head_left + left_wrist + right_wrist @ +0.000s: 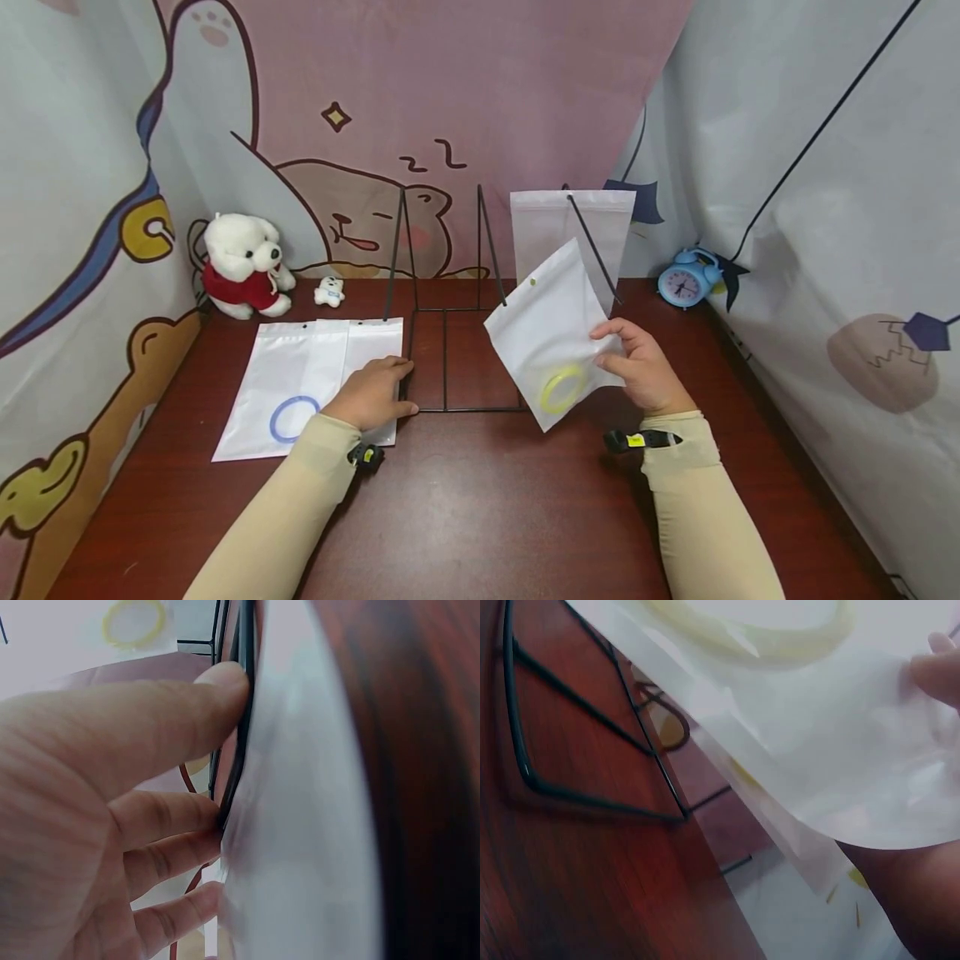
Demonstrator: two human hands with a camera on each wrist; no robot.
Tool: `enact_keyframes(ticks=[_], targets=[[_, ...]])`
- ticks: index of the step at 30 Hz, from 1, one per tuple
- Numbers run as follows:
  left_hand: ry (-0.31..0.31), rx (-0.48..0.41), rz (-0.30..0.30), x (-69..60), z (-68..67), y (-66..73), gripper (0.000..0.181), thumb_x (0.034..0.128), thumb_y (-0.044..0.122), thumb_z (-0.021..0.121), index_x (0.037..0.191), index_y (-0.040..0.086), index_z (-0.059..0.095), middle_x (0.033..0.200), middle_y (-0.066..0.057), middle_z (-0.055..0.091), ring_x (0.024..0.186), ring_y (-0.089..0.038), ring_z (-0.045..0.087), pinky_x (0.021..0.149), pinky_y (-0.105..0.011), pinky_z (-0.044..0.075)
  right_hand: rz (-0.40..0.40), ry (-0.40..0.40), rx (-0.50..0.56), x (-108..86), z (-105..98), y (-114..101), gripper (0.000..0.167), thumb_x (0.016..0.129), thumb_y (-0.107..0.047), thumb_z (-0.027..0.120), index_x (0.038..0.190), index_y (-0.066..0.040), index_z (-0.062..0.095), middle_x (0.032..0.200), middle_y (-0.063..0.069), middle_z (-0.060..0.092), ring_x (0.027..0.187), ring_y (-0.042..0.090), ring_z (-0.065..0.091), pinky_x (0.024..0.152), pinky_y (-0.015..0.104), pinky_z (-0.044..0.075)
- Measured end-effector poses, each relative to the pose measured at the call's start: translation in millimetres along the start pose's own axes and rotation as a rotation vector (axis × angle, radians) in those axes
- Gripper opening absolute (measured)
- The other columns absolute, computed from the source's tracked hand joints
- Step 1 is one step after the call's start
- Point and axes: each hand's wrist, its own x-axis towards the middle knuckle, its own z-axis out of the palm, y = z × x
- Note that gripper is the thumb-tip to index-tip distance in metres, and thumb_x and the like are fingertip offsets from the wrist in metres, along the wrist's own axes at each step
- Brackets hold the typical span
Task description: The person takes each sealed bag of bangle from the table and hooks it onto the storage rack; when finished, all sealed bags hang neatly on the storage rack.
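My right hand (pixel 641 367) pinches the right edge of a white bag (pixel 555 317) containing a yellow ring (pixel 562 389). The bag is tilted, its punched top edge beside the tip of a middle prong of the black wire rack (pixel 445 358); whether they touch, I cannot tell. My left hand (pixel 372 393) touches the rack's left side, and the left wrist view shows its thumb and fingertips (pixel 214 814) against the black wire. Overlapping white bags (pixel 322 358), one with a blue ring (pixel 292 419), are at the rack's left prong. Another white bag (pixel 525 221) hangs at the back right.
A white plush dog (pixel 243 267) in red sits at the back left, beside a tiny white figure (pixel 329 291). At the back right stands a blue alarm clock (pixel 684 282). Printed cloth (pixel 480 83) surrounds the brown table (pixel 480 517) at the back and sides.
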Motion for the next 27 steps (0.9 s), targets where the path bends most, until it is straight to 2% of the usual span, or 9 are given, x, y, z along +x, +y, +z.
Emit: enact_keyframes(ticks=[7, 15, 19, 27], targets=[[-0.003, 0.007, -0.004, 0.8, 0.1, 1.3, 0.081, 0.0926, 0.039, 0.081, 0.155, -0.001, 0.050, 0.162, -0.018, 0.047, 0.148, -0.042, 0.045, 0.118, -0.059, 0.041, -0.014, -0.106, 0.070, -2.3, 10, -6, 0.037, 0.093, 0.016, 0.060, 0.110, -0.015, 0.069, 0.123, 0.002, 0.063, 0.101, 0.018, 0.064, 0.078, 0.028, 0.063], [-0.011, 0.003, -0.023, 1.2, 3.3, 0.8, 0.082, 0.0927, 0.040, 0.081, 0.156, 0.000, 0.048, 0.163, -0.017, 0.046, 0.149, -0.041, 0.044, 0.119, -0.058, 0.041, -0.096, -0.189, 0.097, -6.4, 14, -16, 0.038, 0.091, 0.020, 0.058, 0.109, -0.011, 0.067, 0.117, 0.002, 0.066, 0.098, 0.018, 0.065, 0.074, 0.029, 0.064], [-0.016, 0.003, -0.029, 2.1, 4.4, -0.6, 0.082, 0.0925, 0.040, 0.081, 0.156, 0.001, 0.048, 0.163, -0.017, 0.045, 0.149, -0.041, 0.043, 0.119, -0.058, 0.041, -0.115, -0.196, 0.068, -7.4, 19, -21, 0.038, 0.091, 0.019, 0.060, 0.109, -0.013, 0.068, 0.117, 0.002, 0.066, 0.102, 0.019, 0.062, 0.077, 0.028, 0.062], [-0.006, -0.001, -0.014, 1.7, 2.0, -1.9, 0.081, 0.0928, 0.039, 0.081, 0.156, 0.000, 0.048, 0.162, -0.018, 0.046, 0.149, -0.042, 0.044, 0.119, -0.058, 0.040, -0.110, -0.161, -0.046, -7.0, 25, -28, 0.031, 0.094, 0.014, 0.065, 0.111, -0.012, 0.068, 0.122, 0.001, 0.065, 0.109, 0.022, 0.058, 0.082, 0.028, 0.061]])
